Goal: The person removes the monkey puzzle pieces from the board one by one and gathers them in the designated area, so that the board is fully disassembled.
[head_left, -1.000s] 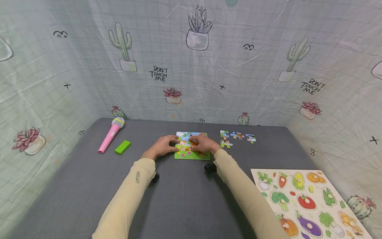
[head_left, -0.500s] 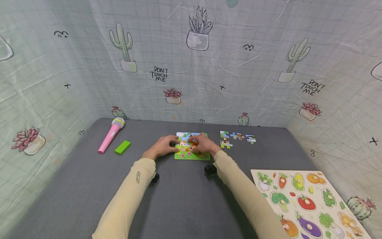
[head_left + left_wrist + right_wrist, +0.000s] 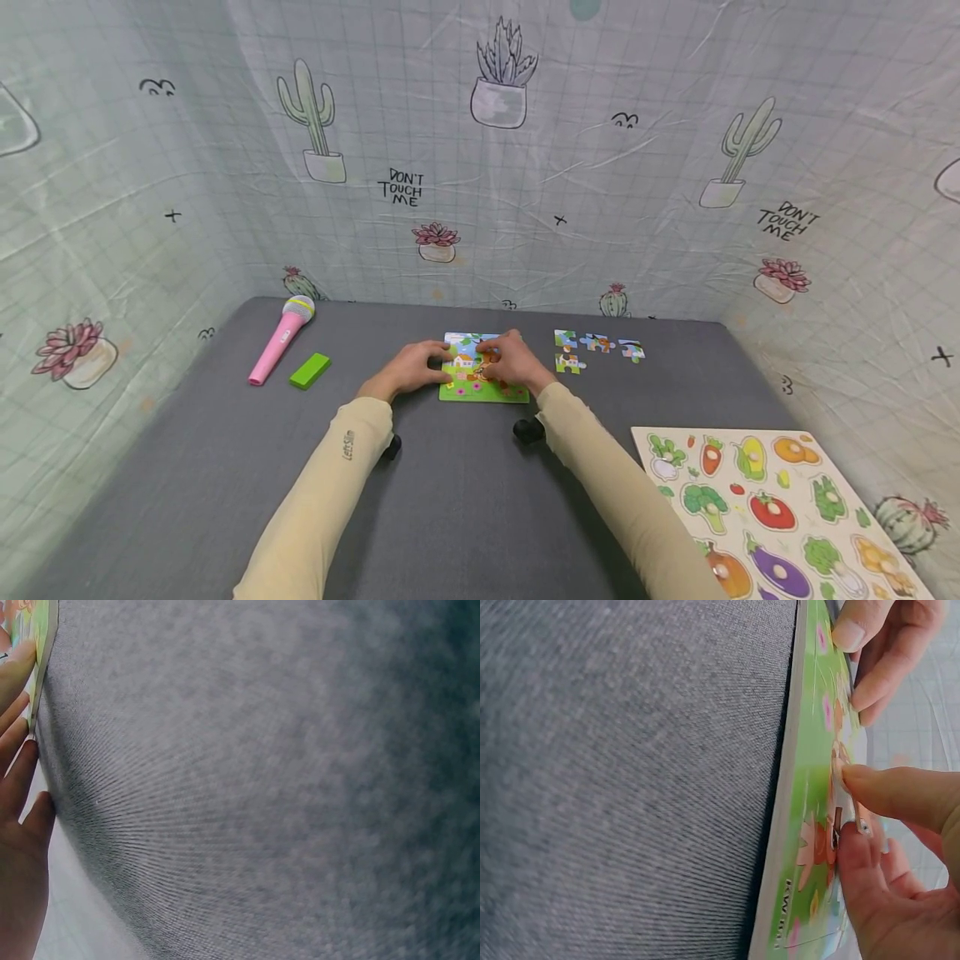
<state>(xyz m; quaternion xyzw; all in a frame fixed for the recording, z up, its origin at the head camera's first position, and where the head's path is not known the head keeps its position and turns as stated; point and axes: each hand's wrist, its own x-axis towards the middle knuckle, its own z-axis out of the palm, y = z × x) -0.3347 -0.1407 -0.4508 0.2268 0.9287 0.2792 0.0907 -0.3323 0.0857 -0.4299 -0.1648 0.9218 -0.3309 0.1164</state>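
Black lettering (image 3: pixel 786 900): clear only in right wrist view, at the puzzle board's (image 3: pixel 483 397) near right corner.
Right hand (image 3: pixel 517 362): thumb and finger pinch a piece (image 3: pixel 847 802); the head view hides this.
Left hand (image 3: pixel 408 367): fingers apart, touching the board's left edge.
Loose pieces (image 3: pixel 597 342): four, only in head view, toward the table's (image 3: pixel 457 517) far right corner.
Board: flat near the table's far edge, green below, blue above, with pink flowers.

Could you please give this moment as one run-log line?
left grip: touching jigsaw puzzle; right grip: pinching jigsaw piece; right of puzzle: four loose pieces
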